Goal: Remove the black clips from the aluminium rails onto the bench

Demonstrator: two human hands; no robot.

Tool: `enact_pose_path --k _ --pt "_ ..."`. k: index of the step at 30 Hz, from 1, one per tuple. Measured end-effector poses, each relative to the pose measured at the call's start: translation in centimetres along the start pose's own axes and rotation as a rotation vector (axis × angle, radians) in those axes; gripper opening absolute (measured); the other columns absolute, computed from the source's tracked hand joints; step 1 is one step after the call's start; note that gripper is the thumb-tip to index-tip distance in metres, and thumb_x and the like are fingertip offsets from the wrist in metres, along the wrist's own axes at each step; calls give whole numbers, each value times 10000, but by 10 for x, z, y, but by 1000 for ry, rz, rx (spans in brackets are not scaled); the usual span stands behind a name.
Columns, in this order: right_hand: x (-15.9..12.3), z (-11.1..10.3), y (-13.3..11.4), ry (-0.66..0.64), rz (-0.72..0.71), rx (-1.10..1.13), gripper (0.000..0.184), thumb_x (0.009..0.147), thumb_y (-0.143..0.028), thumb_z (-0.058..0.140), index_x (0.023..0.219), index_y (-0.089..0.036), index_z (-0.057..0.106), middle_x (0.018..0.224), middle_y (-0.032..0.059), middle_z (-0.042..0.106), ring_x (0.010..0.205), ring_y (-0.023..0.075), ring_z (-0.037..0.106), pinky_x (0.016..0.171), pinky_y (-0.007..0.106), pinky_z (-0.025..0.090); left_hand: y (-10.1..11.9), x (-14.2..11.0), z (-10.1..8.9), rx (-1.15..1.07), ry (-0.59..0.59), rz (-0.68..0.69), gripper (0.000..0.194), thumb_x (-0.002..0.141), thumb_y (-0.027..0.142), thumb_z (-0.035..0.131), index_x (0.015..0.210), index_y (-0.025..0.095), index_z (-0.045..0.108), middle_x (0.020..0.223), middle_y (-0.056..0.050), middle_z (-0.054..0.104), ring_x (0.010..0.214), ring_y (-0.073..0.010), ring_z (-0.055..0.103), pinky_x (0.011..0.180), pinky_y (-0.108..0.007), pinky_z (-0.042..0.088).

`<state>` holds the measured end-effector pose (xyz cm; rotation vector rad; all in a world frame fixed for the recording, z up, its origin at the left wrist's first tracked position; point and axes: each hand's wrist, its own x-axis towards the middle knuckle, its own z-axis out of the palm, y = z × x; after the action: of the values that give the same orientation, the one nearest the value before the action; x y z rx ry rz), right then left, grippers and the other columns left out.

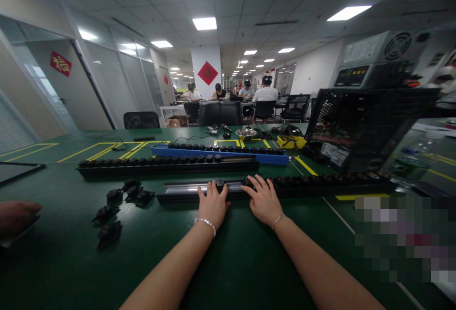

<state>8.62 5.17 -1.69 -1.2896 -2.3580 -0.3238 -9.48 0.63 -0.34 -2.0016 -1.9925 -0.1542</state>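
Note:
A long black rail point(178, 198) with a shiny metal inner channel lies across the green table in front of me. My left hand point(213, 204) is at the rail, its fingers closed around a small black part point(220, 184) over the channel. My right hand point(264, 200) is just to the right, thumb and fingers around another black part point(251, 182) in the channel. From there a row of similar black parts point(313, 180) fills the rail to its right end. Several loose black parts point(114, 197) with flat square bases lie on the table left of the rail.
Behind stand a second filled black rail point(167, 168) and a blue rail point(231, 154). A metal bowl point(245, 133), yellow tray point(291, 142), computer case point(359, 124) and bottle point(409, 160) are farther off. Another person's hand point(17, 219) is at far left.

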Motion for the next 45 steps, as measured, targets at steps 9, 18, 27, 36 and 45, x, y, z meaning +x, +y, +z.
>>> enact_pose_path --k 9,18,27,36,45 --pt "1 0 0 2 -3 2 528 768 -187 497 1266 -360 509 1416 10 403 1330 242 254 1087 478 121 -10 -2 -3 32 -26 -20 557 830 441 496 1348 258 407 1378 -212 432 1305 -353 339 1012 -633 190" --pt "1 0 1 -8 2 23 522 759 -179 497 1250 -355 527 1417 12 403 1332 245 254 1086 482 126 -26 -6 0 65 -1 -27 531 827 447 497 1320 258 441 1347 -217 465 1290 -355 361 1013 -626 176" --pt "0 1 0 -12 11 12 511 762 -177 488 1236 -361 535 1422 5 397 1336 238 247 1090 475 112 -38 -8 1 89 -17 -46 518 842 458 459 1316 248 446 1340 -223 472 1290 -356 360 1011 -634 156" --pt "0 -2 0 -12 1 -3 487 768 -185 486 1221 -351 545 1425 6 391 1332 238 250 1090 471 113 -53 -13 2 92 -17 -100 477 845 441 452 1292 273 460 1346 -194 475 1285 -339 371 1023 -632 135" --pt "0 -1 0 -10 -3 2 498 767 -185 487 1234 -351 536 1418 7 400 1327 243 258 1084 479 123 -58 -16 5 82 0 -126 481 849 456 435 1294 276 457 1356 -190 463 1275 -341 377 1009 -639 157"
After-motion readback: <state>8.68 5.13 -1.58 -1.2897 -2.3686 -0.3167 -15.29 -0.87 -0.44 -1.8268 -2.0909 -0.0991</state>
